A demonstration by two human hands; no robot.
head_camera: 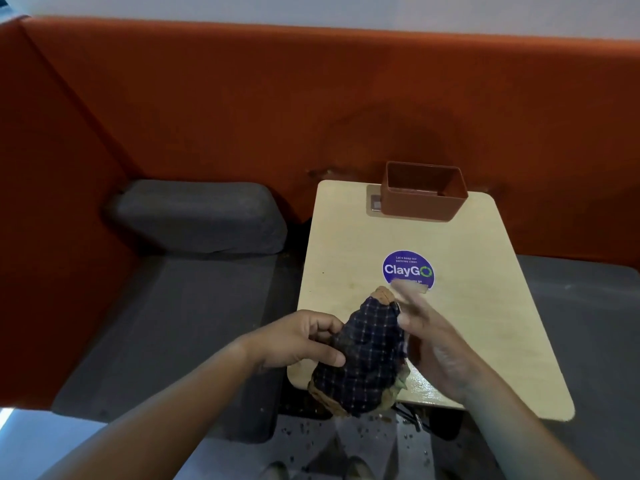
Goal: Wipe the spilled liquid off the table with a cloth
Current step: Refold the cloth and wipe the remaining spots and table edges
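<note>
One camera only, riding on my head, looking forward and steeply down. It is taking in a wide angle; the straight edges are bowing toward the frame borders. Both my forearms are entering from the near edge, my left hand (298, 341) and right hand (433, 348) sitting close under the lens, just below centre. The table (485, 306) is filling the middle right, its near edge almost beneath me, its far edge meeting the orange partition (242, 98). The grey bench seat (180, 323) is lying left. My shoes (356, 469) are showing at the very bottom, so the view is reaching almost straight down.
</note>
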